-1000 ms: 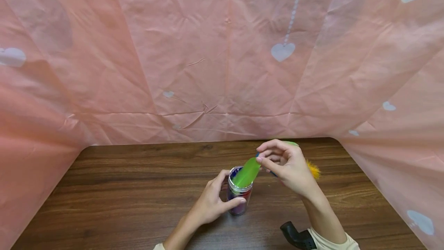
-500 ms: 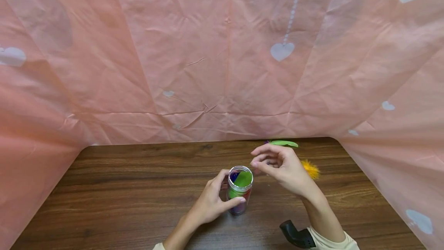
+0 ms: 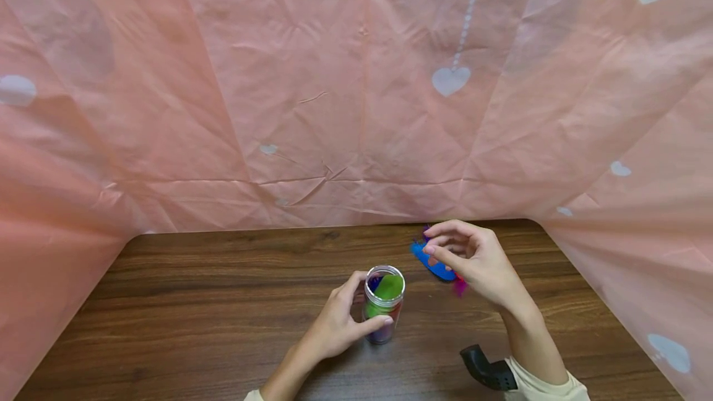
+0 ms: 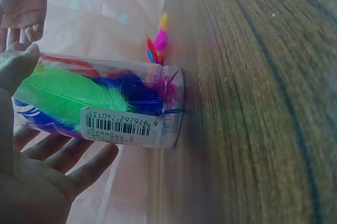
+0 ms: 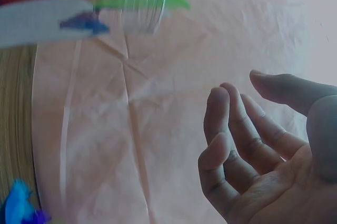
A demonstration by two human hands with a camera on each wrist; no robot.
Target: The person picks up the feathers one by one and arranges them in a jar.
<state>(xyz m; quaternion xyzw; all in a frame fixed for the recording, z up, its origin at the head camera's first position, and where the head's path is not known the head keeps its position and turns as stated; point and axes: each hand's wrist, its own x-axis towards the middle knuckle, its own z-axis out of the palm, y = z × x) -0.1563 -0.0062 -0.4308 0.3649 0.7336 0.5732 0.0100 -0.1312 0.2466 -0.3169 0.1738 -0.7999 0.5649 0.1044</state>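
My left hand (image 3: 340,320) grips a clear plastic jar (image 4: 171,87) standing upright on the table, thumb on the near side and fingers round the far side. Inside are feathers, among them a bright green feather (image 4: 68,90) whose tip shows at the open mouth, with blue and red ones around it. A white barcode label (image 4: 121,126) is stuck to the jar's side. My right hand (image 3: 468,255) hovers to the right of the jar with loosely bent fingers and nothing between them. Below it on the table lies a blue feather (image 3: 431,263), partly covered by the hand.
A magenta feather (image 3: 460,286) and a purple one (image 3: 426,232) peek out around the right hand. A black curved piece (image 3: 487,369) sits at the right sleeve. Pink cloth (image 3: 356,110) with pale hearts hangs behind the brown wooden table (image 3: 223,302).
The right hand let the green feather drop into the jar, then moved away to the right, over the loose feathers. The left hand has kept its hold on the jar.
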